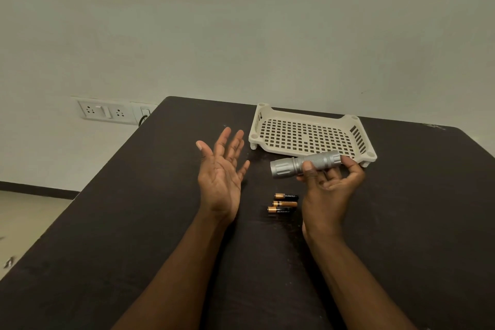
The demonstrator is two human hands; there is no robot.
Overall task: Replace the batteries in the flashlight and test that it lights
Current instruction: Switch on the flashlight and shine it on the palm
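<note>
Between thumb and fingers of the right hand (330, 182) the closed flashlight (305, 163) is pinched; the left hand (222, 169) is spread, empty. Three batteries (284, 203) lie just beneath, probably uninstalled; swapping and testing remain.

head | looks forward and down | near above dark table (134, 222) | facing wall (241, 21)
</note>
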